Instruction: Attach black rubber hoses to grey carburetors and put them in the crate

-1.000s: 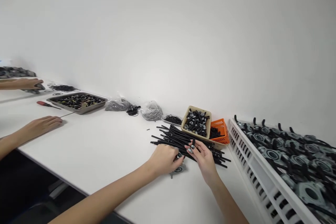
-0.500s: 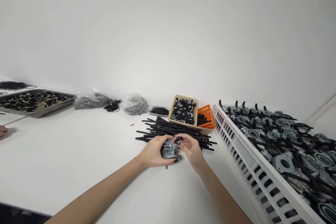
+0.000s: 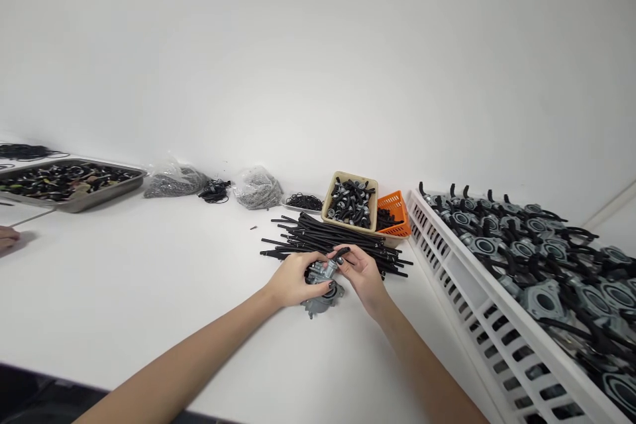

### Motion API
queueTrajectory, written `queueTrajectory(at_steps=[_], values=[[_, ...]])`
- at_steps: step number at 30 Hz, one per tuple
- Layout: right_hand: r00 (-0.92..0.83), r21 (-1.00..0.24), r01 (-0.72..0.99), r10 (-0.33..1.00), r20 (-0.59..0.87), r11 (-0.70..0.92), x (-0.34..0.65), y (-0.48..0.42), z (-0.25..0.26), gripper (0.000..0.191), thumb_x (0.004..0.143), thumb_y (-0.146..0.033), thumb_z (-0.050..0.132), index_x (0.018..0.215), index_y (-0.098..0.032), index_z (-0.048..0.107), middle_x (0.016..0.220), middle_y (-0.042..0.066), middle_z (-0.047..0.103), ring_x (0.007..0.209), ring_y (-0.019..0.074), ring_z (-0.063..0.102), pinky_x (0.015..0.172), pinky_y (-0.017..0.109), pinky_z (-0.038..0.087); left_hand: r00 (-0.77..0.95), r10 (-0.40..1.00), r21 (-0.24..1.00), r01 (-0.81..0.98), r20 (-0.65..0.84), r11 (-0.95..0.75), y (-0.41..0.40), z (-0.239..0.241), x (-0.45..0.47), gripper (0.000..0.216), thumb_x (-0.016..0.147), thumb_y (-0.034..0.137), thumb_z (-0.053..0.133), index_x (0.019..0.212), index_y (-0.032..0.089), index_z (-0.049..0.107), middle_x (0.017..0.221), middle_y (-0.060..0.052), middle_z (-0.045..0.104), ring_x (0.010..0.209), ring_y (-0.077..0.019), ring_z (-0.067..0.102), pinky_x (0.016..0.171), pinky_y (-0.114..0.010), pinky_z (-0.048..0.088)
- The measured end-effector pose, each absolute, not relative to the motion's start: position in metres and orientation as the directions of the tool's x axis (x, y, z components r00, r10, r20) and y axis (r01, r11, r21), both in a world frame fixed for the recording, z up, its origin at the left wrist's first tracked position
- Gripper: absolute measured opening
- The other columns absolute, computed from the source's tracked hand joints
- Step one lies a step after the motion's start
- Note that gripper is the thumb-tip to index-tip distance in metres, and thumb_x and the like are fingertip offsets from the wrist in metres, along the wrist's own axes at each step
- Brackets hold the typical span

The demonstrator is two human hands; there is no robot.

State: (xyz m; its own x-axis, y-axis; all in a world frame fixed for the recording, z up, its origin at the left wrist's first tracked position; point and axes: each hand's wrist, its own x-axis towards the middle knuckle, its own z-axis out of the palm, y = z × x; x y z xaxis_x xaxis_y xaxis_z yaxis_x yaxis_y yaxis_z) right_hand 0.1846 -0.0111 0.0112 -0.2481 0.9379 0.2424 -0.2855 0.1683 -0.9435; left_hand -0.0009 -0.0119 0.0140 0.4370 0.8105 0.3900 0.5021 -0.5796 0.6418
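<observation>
The metal part point(image 3: 322, 305) is silvery grey.

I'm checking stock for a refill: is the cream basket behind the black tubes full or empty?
The cream basket is well filled, not empty: black-and-silver parts cover its inside; their depth is hidden.

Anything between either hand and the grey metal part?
Nothing visible. The left hand is wrapped around the grey metal part; the right hand holds the black-tipped fitting at its top. The black tubes lie behind, not between.
</observation>
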Motion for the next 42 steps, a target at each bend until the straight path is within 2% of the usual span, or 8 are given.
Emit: queueTrajectory(at_steps=[6,11,17,24,29,33,37,42], values=[[-0.275,-0.944,-0.297,0.934,0.226,0.141,0.184,-0.011,0.013,0.034,0.073,-0.041,0.079,0.096,-0.021,0.064,0.092,0.006,0.075,0.078,0.0201,0.072,0.085,0.040,0.054,0.445,0.806,0.638,0.499,0.391,-0.586,-0.012,0.014,-0.001,0.039,0.073,0.032,0.064,0.109,0.017,0.066,0.105,-0.006,0.073,0.088,-0.0229,0.068,0.083,-0.030,0.049],[-0.250,-0.950,-0.256,0.937,0.244,0.179,0.184,-0.011,0.014,0.035,0.071,-0.040,0.080,0.096,-0.020,0.064,0.090,0.005,0.074,0.079,0.0202,0.071,0.081,0.037,0.054,0.449,0.803,0.618,0.519,0.391,-0.591,-0.012,0.015,-0.001,0.034,0.073,0.035,0.063,0.101,0.017,0.066,0.092,-0.006,0.073,0.082,-0.0222,0.067,0.077,-0.029,0.048],[-0.231,-0.954,-0.238,0.944,0.235,0.180,0.183,-0.012,0.013,0.035,0.071,-0.041,0.080,0.095,-0.021,0.065,0.091,0.004,0.072,0.080,0.0204,0.071,0.084,0.037,0.054,0.453,0.804,0.635,0.501,0.385,-0.587,-0.011,0.014,-0.001,0.033,0.073,0.036,0.062,0.100,0.018,0.066,0.093,-0.005,0.073,0.083,-0.0224,0.066,0.079,-0.030,0.048],[-0.138,-0.966,-0.183,0.969,0.207,0.180,0.175,-0.013,0.009,0.039,0.064,-0.039,0.084,0.095,-0.021,0.068,0.097,0.003,0.068,0.093,0.0203,0.065,0.088,0.035,0.052,0.455,0.799,0.642,0.486,0.394,-0.594,-0.013,0.015,0.000,0.035,0.073,0.035,0.063,0.104,0.019,0.066,0.096,-0.005,0.073,0.086,-0.0228,0.066,0.080,-0.030,0.049],[-0.222,-0.939,-0.333,0.961,0.163,0.083,0.178,-0.015,0.012,0.045,0.069,-0.042,0.080,0.106,-0.022,0.064,0.103,0.006,0.070,0.084,0.0199,0.068,0.087,0.037,0.052,0.452,0.792,0.629,0.488,0.410,-0.605,-0.013,0.014,0.000,0.033,0.073,0.033,0.063,0.101,0.018,0.066,0.095,-0.005,0.073,0.085,-0.0222,0.067,0.080,-0.029,0.048],[-0.330,-0.901,-0.431,0.938,0.109,-0.047,0.186,-0.014,0.016,0.043,0.073,-0.040,0.075,0.110,-0.021,0.061,0.092,0.007,0.073,0.085,0.0237,0.070,0.088,0.041,0.050,0.445,0.800,0.626,0.503,0.403,-0.595,-0.013,0.015,0.001,0.030,0.072,0.031,0.063,0.099,0.018,0.067,0.093,-0.004,0.073,0.083,-0.0214,0.067,0.079,-0.029,0.048],[-0.337,-0.894,-0.446,0.934,0.117,-0.049,0.189,-0.013,0.015,0.041,0.070,-0.033,0.076,0.108,-0.022,0.063,0.089,0.003,0.069,0.088,0.0238,0.069,0.087,0.037,0.050,0.455,0.804,0.635,0.502,0.384,-0.587,-0.014,0.016,0.001,0.032,0.072,0.030,0.063,0.102,0.019,0.067,0.095,-0.004,0.073,0.085,-0.0220,0.067,0.082,-0.029,0.049],[-0.336,-0.906,-0.422,0.931,0.142,-0.014,0.190,-0.014,0.014,0.051,0.066,-0.025,0.080,0.114,-0.028,0.062,0.096,0.001,0.066,0.089,0.0207,0.069,0.091,0.037,0.050,0.452,0.807,0.635,0.506,0.381,-0.583,-0.014,0.016,0.001,0.031,0.073,0.031,0.063,0.100,0.019,0.067,0.095,-0.004,0.074,0.084,-0.0222,0.067,0.081,-0.030,0.049]])
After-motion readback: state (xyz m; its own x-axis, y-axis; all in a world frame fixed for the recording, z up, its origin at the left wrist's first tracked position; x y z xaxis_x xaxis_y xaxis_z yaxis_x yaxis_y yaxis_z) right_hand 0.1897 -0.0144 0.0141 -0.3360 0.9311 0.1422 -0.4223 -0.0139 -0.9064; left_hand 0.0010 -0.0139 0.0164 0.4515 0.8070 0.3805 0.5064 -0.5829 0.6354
